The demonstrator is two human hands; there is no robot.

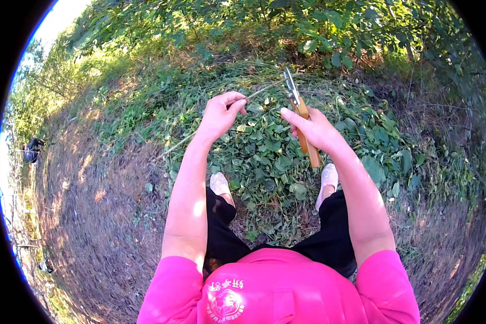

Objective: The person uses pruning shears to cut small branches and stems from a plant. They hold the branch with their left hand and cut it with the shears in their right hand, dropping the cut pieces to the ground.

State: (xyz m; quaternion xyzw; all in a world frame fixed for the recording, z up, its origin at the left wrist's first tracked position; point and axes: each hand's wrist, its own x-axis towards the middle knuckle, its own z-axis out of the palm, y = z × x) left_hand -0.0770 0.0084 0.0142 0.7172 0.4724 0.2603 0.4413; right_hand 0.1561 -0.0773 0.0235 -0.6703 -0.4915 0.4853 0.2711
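Between thumb and fingers, my left hand [222, 113] pinches a thin, bare plant stem [264, 89]. The stem slants from the lower left, behind my left forearm, up towards the tool's blades; whether its end touches them I cannot tell. My right hand [318, 128] is wrapped around a pair of pruning shears [302, 108] with yellow-brown handles, its metal blades pointing away from me. Below both hands lies a heap of leafy green cuttings [267, 148], spread on the ground in front of my feet.
My light-coloured shoes [220, 183] stand apart at the near edge of the heap. Dense leafy bushes [324, 28] rise beyond it. Dry, littered ground [93, 227] stretches to the left. A dark object [33, 150] sits at the far left, too small to identify.
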